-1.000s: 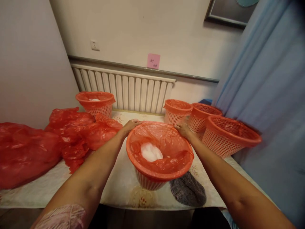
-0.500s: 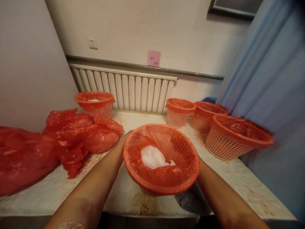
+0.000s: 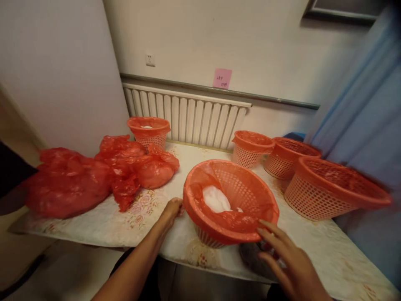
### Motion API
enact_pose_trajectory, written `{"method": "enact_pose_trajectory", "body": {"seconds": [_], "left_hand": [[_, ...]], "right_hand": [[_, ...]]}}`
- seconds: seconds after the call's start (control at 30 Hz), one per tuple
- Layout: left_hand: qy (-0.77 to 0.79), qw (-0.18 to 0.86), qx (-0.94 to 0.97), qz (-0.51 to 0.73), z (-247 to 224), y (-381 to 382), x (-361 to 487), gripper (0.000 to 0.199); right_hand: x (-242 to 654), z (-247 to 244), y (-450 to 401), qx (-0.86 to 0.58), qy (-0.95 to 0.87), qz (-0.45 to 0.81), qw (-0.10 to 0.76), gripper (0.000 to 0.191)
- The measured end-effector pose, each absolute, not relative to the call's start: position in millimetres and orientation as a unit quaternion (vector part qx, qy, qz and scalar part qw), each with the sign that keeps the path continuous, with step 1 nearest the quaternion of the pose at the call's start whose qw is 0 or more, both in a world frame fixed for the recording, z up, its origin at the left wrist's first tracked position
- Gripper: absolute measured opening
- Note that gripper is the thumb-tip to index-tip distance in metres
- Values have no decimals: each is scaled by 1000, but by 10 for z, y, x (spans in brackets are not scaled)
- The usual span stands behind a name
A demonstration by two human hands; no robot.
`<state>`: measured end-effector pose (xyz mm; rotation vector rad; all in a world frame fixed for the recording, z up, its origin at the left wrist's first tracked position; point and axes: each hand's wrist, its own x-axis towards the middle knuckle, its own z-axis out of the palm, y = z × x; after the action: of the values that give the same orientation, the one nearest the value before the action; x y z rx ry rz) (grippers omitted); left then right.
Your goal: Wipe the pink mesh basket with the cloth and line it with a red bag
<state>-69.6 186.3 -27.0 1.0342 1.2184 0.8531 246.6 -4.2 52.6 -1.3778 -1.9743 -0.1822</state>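
A white perforated basket (image 3: 208, 237) stands at the front of the table, lined with a red plastic bag (image 3: 219, 228) folded over its rim. White, soft-looking material (image 3: 216, 199) lies inside the bag. My left hand (image 3: 174, 208) is just left of the basket, fingers curled in, with nothing visible in it. On the other side, my right hand (image 3: 286, 255) is open with its fingers spread. Its fingertips are at the basket's right front rim; whether they touch it I cannot tell. A dark grey item (image 3: 255, 259) lies below, partly hidden by this hand and the basket.
Full red plastic bags (image 3: 73, 182) sit on the left of the flower-patterned table (image 3: 140, 228). Behind them is another lined basket (image 3: 150, 131). Three lined baskets (image 3: 319, 190) stand at the right by a blue curtain (image 3: 363, 108). A radiator (image 3: 191, 115) runs along the wall.
Both hands have come away from under the basket's sides and into view; the right one has opened. The camera has turned left, bringing more of the red bags and the floor into view.
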Motion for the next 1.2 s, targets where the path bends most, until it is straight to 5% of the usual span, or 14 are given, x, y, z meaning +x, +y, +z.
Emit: {"method": "enact_pose_trajectory", "body": {"seconds": [0.2,0.5,0.7,1.03,1.2], "left_hand": [[503,656,423,370,-704,1749,-712,21],[381,744,391,386,-1212,2019,-1077,43],[339,785,362,372,-1373,2227,-1082,41],[368,766,362,384,-1459,2336,-997,27],[392,767,342,376,-1472,2390,-954,32]], "right_hand": [[2176,699,432,-530,-756,-102,369,7],[1728,1444,2424,-573,-696,-155,403,18],[1127,1330,4069,-554,-685,-190,433,15],[273,855,5649,-590,-726,-109,337,11],[346,675,5615,-560,-756,-110,321,40]]}}
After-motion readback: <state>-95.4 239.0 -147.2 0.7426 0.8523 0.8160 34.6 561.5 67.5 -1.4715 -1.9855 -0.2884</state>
